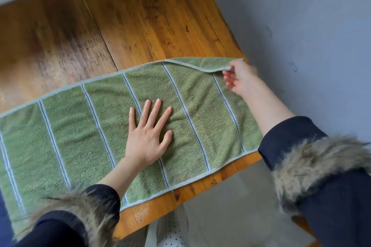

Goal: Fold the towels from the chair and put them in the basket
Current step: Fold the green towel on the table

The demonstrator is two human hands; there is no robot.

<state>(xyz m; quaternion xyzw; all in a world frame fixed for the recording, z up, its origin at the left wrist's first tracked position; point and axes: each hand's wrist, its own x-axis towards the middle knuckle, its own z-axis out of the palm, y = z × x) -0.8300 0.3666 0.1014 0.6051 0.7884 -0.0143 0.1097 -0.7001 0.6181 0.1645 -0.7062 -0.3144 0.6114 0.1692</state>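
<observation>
Left hand point(148, 134) flat on green striped towel point(70, 138) spread across the bench point(140, 16), right hand point(239, 78) pinching its far corner, lifted

Single head-worn wide-angle view, looking steeply down, close over a wooden table point(140, 16) edge

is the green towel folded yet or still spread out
Spread out, fold just starting. The green towel lies flat on the table under the left hand; the right hand pinches one far corner, lifted and turned over.
</observation>
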